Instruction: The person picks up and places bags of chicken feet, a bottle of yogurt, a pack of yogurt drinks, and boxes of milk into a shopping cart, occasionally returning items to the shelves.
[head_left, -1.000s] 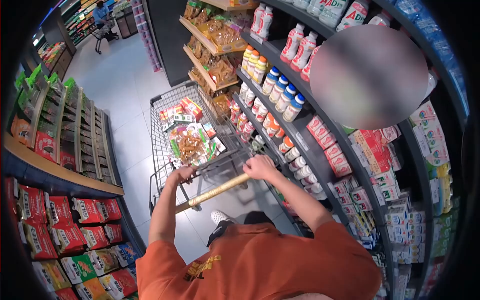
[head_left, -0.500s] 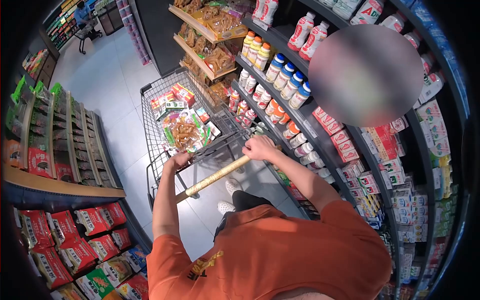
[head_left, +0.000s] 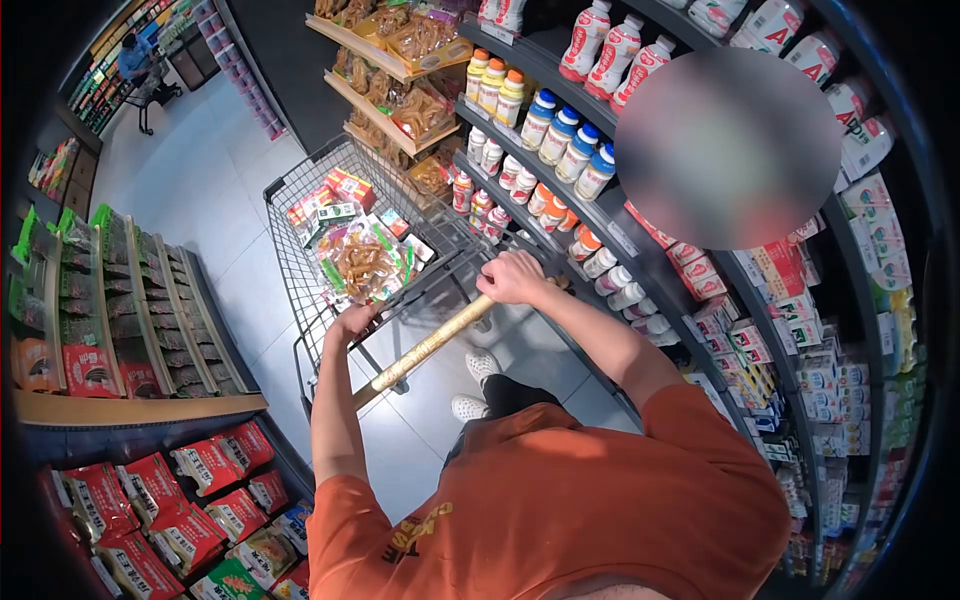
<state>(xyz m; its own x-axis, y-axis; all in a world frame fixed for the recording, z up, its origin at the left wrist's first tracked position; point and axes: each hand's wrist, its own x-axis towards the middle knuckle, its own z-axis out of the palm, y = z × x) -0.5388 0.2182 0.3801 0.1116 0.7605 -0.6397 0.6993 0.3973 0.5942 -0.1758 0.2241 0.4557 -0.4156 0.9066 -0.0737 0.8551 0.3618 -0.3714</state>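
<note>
My right hand [head_left: 510,277] is wrapped round the upper right part of the yellowish handle bar [head_left: 432,346] of a wire shopping cart [head_left: 290,235]. My left hand [head_left: 355,318] is at the rear edge of the cart's basket, below a clear snack bag [head_left: 363,264] with brown contents. Its fingers are curled and partly hidden, so I cannot make out what they grip. Beside and beyond the bag lie a red box [head_left: 349,186], a small green-and-white box [head_left: 335,213] and other packages.
Close on the right, curved shelves hold bottles [head_left: 577,155] and cartons [head_left: 800,330]. Packaged brown food [head_left: 420,108] fills wooden racks ahead. On the left stand hanging snack packs [head_left: 125,290] and red bags [head_left: 185,530]. Tiled floor [head_left: 205,190] leads toward a distant person [head_left: 135,62].
The view has shifted slightly, with the right-hand bottles and the cart now a little further left in the picture. My hands keep about the same places on the cart.
</note>
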